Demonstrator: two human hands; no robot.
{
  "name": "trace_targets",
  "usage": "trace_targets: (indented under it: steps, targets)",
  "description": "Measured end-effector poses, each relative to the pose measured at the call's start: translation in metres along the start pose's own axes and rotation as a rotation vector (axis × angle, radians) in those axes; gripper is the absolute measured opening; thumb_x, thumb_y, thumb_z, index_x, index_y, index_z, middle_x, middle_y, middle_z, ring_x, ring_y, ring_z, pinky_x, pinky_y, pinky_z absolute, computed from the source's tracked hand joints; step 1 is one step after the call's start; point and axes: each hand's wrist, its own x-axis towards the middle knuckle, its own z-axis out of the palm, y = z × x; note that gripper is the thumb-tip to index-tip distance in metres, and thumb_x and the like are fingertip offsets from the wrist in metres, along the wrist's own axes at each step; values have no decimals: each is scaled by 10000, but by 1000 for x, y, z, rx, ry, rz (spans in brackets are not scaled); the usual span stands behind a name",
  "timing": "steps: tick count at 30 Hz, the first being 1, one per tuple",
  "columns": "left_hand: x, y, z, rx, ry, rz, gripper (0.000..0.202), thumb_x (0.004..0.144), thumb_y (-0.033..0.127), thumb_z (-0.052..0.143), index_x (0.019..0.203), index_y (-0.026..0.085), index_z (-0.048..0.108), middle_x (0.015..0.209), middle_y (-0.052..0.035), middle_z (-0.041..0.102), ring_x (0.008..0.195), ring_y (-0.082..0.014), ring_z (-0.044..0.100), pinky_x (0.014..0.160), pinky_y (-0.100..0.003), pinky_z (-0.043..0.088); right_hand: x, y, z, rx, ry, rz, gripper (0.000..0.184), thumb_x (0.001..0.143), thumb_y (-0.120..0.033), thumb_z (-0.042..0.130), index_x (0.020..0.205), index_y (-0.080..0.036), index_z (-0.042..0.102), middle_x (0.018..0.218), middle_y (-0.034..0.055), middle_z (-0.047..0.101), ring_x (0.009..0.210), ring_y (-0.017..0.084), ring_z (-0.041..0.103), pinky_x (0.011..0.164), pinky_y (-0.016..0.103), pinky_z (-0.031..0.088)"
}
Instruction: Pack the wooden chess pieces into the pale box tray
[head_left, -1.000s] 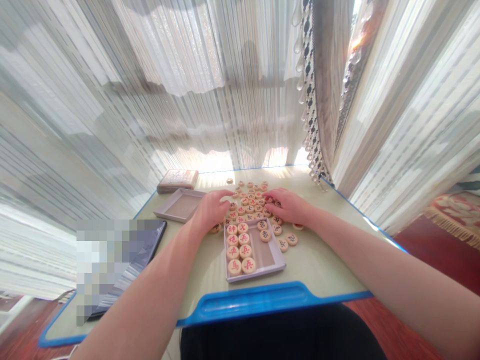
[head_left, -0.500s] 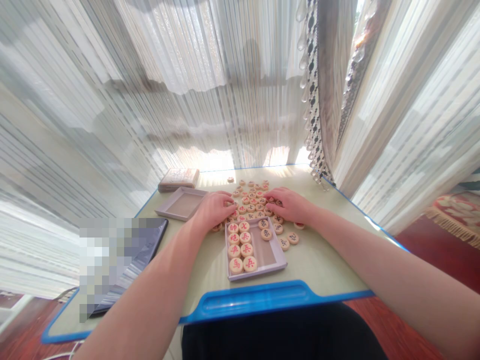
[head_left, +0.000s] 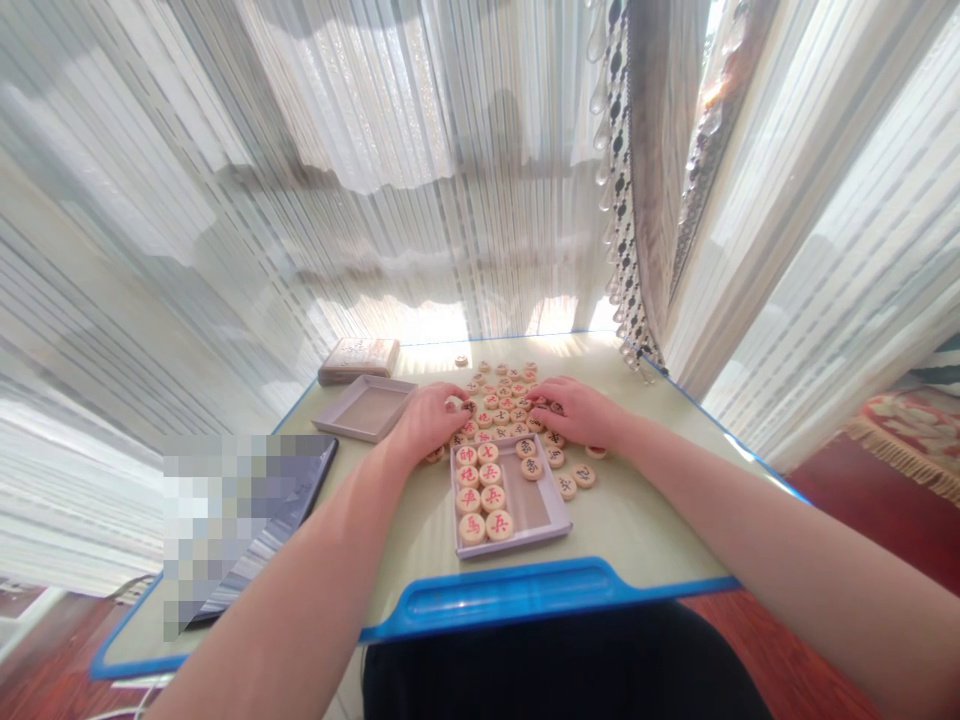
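Note:
My left hand [head_left: 431,415] is at the left edge of a spread of round wooden xiangqi pieces [head_left: 501,417]. Its thumb and index finger close round one piece with a dark character [head_left: 469,407]. Across the spread, my right hand [head_left: 574,408] rests over the right side, fingers bent and thumb apart, touching pieces partly hidden beneath it. Nearer me lies a shallow pale box tray [head_left: 536,505]. Red-marked pieces [head_left: 480,500] stand in two columns along its left side, and two black-marked pieces [head_left: 530,458] sit at its upper right.
A second shallow tray or lid [head_left: 367,405] lies left of the pieces, with a flat printed box [head_left: 360,358] behind it. A dark tablet-like device [head_left: 300,500], partly blurred out, is at the left. The table [head_left: 645,530] has a blue rim; curtains hang behind.
The left thumb and index finger have shifted slightly and now frame a dark-marked piece. My right hand stays nearly in place, and the tray's contents look the same.

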Motion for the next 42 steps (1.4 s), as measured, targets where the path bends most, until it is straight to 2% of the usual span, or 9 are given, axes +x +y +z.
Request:
trace_targets:
  steps: [4, 8, 11, 15, 19, 24, 31, 37, 42]
  targets:
    - [-4, 6, -3, -9, 33, -8, 231, 725, 342, 559, 866, 204, 680, 861, -23, 711, 789, -191, 636, 770, -283, 486, 0, 1, 1, -10, 24, -13, 276, 835, -287, 535, 1065, -177, 641, 1035, 91, 656, 1014, 236, 562, 879, 378, 457]
    - [-6, 16, -6, -173, 85, 12, 253, 728, 365, 576, 882, 200, 690, 908, -22, 717, 838, -189, 642, 782, -271, 492, -1, -6, 0, -37, 92, -103, 230, 839, -285, 542, 1011, -197, 666, 1041, 81, 658, 1031, 242, 546, 913, 408, 443]
    - [-9, 24, -4, -342, 21, 47, 317, 719, 417, 602, 908, 179, 694, 896, -35, 722, 823, -193, 653, 748, -279, 514, -3, -20, -1, -32, 186, -121, 202, 847, -276, 534, 980, -213, 672, 986, 63, 668, 969, 227, 571, 873, 392, 465]
    - [-13, 31, -1, -479, -59, 46, 349, 707, 442, 627, 901, 161, 699, 859, -39, 727, 795, -193, 661, 694, -266, 522, -5, -33, 1, 4, 291, -110, 241, 831, -273, 560, 1043, -189, 635, 989, 73, 666, 955, 218, 588, 855, 373, 476]
    - [-15, 37, 1, -478, -79, 38, 354, 706, 448, 629, 899, 162, 708, 856, -36, 729, 802, -199, 662, 683, -260, 516, -5, -32, 4, 8, 225, -131, 225, 800, -249, 595, 1015, -196, 630, 978, 66, 668, 964, 221, 588, 850, 372, 476]
    - [-15, 40, 4, -477, -121, 103, 324, 726, 416, 613, 915, 173, 713, 888, -28, 728, 830, -194, 658, 735, -263, 509, -5, -29, 6, -6, 162, -159, 210, 783, -221, 603, 990, -213, 640, 991, 56, 663, 967, 215, 584, 848, 359, 468]
    - [-16, 44, -2, -525, -129, 103, 316, 727, 394, 603, 916, 166, 711, 895, -33, 728, 833, -192, 657, 744, -261, 513, -7, -36, 0, -43, 224, -150, 175, 769, -250, 607, 927, -209, 668, 923, 48, 672, 906, 204, 584, 784, 317, 467]
    - [-15, 39, 0, -336, -34, 89, 280, 694, 224, 488, 851, 181, 716, 809, 0, 723, 773, -162, 647, 721, -240, 507, -10, -35, -4, -71, 99, -83, 173, 723, -302, 645, 866, -222, 700, 887, 40, 678, 866, 202, 596, 744, 299, 455]
    - [-15, 32, 4, -149, -7, 150, 287, 673, 222, 475, 820, 187, 719, 778, 5, 717, 724, -151, 629, 710, -242, 488, -12, -37, -10, 4, 30, -99, 181, 712, -312, 649, 851, -213, 712, 856, 37, 669, 775, 162, 595, 685, 262, 442]
